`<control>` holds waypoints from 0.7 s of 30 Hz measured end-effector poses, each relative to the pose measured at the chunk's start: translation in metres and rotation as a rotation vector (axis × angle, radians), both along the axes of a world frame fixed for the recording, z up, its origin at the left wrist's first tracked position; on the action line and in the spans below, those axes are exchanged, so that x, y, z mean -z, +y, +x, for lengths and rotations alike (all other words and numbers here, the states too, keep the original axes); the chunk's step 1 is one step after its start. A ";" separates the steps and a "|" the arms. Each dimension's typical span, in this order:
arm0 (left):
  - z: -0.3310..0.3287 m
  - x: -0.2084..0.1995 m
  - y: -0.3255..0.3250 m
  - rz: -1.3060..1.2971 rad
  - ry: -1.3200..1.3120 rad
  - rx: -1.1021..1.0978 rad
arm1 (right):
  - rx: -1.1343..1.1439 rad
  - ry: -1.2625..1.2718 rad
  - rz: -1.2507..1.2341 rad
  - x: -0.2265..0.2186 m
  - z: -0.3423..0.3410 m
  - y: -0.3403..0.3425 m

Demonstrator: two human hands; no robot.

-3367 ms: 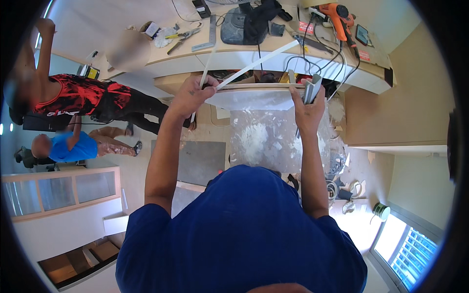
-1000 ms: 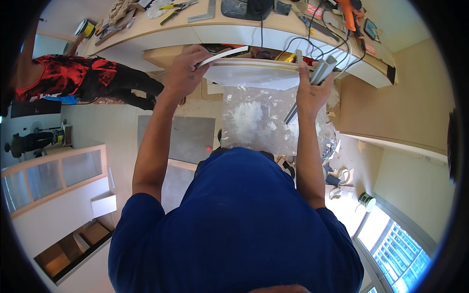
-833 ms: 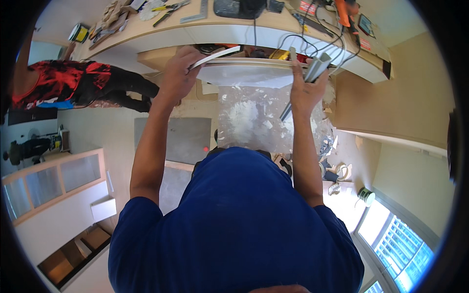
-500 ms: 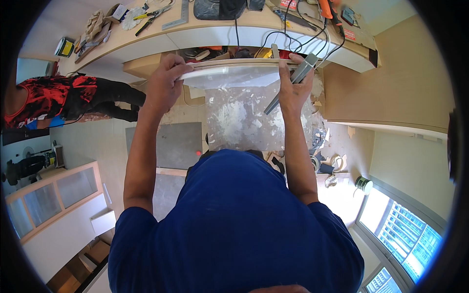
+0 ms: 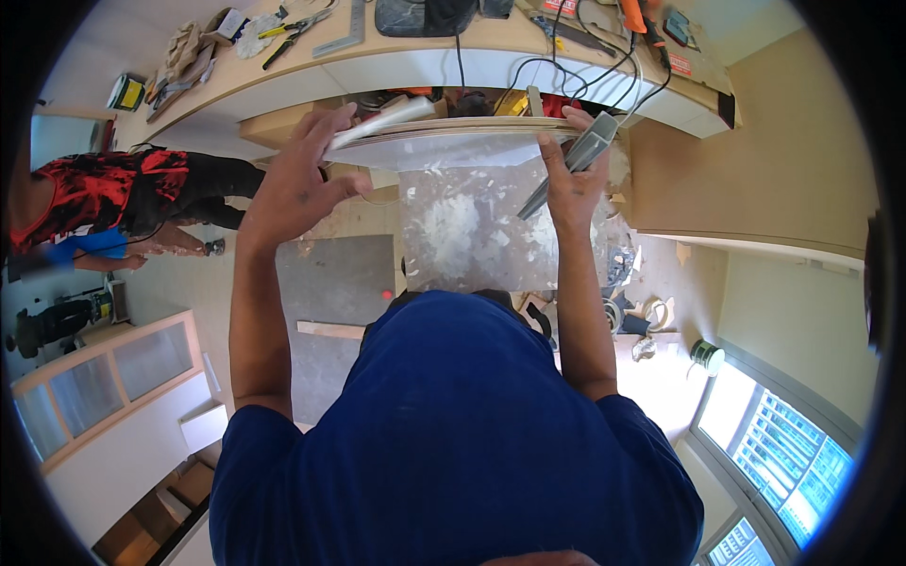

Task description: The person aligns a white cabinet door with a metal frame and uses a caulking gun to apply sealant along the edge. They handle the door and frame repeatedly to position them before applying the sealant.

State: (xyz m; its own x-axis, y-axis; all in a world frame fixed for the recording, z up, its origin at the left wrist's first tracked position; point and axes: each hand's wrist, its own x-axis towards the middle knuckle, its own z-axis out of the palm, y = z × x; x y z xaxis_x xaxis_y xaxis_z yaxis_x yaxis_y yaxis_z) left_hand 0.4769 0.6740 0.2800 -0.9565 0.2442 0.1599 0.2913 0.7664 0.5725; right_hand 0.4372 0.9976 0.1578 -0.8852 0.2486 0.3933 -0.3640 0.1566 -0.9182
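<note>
A thin stack of white-faced panels (image 5: pixel 453 151) is held up on edge in front of me, below the bench front. At its left end, my left hand (image 5: pixel 297 193) has its thumb spread away from the panels, fingers behind a raised pale strip (image 5: pixel 392 120). Whether the strip is film or a panel edge, I cannot tell. On the right, my right hand (image 5: pixel 578 184) pinches the panels' end between thumb and fingers. A grey metal channel bar (image 5: pixel 587 146) lies tilted across that same palm, gripped with them.
The long bench (image 5: pixel 283 80) ahead carries pliers (image 5: pixel 294 42), a metal square (image 5: pixel 342 33) and cables (image 5: pixel 543 68). Two other people stand at the left, one in a red-and-black top (image 5: pixel 90 198). A paint-marked board (image 5: pixel 462 222) lies below; scraps (image 5: pixel 651 311) litter the right floor.
My left hand has let go of the panels' left end, its thumb opening away, and a pale strip has risen there. My right hand keeps its hold. A second person shows more at the left.
</note>
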 end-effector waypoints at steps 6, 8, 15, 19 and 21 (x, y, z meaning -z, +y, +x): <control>-0.019 0.007 0.006 -0.098 0.106 0.072 | 0.024 0.043 -0.039 0.000 -0.001 -0.005; -0.025 0.016 0.016 -0.119 0.277 0.074 | 0.034 0.067 -0.022 0.002 -0.002 -0.004; -0.031 0.041 0.022 -0.177 0.529 0.085 | -0.004 -0.066 -0.023 -0.005 0.002 -0.003; -0.028 0.046 0.017 -0.209 0.509 0.062 | 0.008 -0.013 0.030 -0.003 -0.001 -0.001; -0.027 0.045 0.014 -0.181 0.505 0.066 | 0.006 0.007 0.001 -0.002 -0.002 -0.002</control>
State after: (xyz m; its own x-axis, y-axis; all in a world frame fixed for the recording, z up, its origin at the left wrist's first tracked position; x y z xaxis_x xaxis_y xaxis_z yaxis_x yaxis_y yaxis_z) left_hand 0.4500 0.6881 0.2355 -0.7531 0.3674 0.5458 0.5470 0.8106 0.2091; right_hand 0.4353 0.9955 0.1594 -0.8809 0.2538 0.3996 -0.3693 0.1597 -0.9155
